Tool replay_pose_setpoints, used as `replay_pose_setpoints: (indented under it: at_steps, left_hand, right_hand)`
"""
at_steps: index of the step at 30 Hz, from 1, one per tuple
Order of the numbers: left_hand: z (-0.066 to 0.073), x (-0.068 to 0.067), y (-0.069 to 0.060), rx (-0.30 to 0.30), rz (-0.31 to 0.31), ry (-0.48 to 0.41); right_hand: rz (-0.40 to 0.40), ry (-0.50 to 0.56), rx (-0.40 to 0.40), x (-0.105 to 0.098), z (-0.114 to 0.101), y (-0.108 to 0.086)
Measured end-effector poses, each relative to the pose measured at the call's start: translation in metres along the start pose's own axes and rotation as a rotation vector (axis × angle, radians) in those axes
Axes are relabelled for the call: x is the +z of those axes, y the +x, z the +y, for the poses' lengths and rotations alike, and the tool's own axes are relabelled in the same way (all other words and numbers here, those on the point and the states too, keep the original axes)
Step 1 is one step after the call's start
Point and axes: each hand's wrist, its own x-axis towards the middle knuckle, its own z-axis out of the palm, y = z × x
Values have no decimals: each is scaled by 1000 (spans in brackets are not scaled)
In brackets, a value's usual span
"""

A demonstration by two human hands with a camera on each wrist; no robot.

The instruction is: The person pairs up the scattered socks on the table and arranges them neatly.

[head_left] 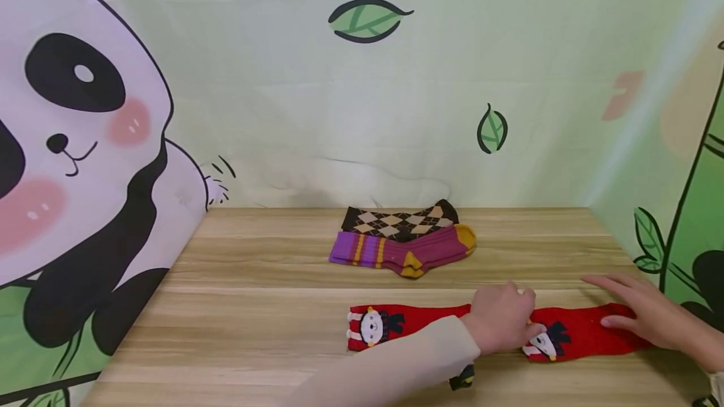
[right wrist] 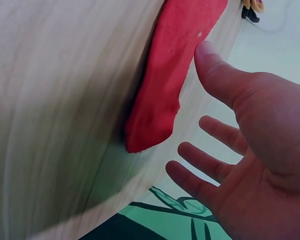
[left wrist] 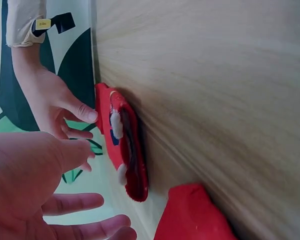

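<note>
Two red socks with a white animal face in a dark scarf lie end to end near the front of the table. My left hand [head_left: 502, 319] is over the toe end of the left sock [head_left: 418, 316] and beside the cuff of the right sock [head_left: 591, 331]. Its fingers look loose and hold nothing in the left wrist view, where the cuff [left wrist: 132, 165] gapes a little. My right hand [head_left: 650, 309] hovers at the right sock's far end, fingers spread; whether the thumb [right wrist: 207, 55] touches the fabric I cannot tell.
Towards the back lie a purple sock [head_left: 435, 250] with yellow heel and toe and, partly behind it, a brown argyle sock [head_left: 396, 223]. A cloth backdrop [head_left: 283, 93] printed with a panda and leaves borders the wooden table [head_left: 254, 306].
</note>
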Motion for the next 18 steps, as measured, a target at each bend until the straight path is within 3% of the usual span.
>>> replay_pose_setpoints:
  at_steps: [11,18]
  left_hand:
    - [5,8,7,-12,-42,-43]
    - [12,13,8,-37,-56,-20]
  right_hand:
    - [-83,12,65,0,7,-7]
    - [-62,15,64,3,7,-12]
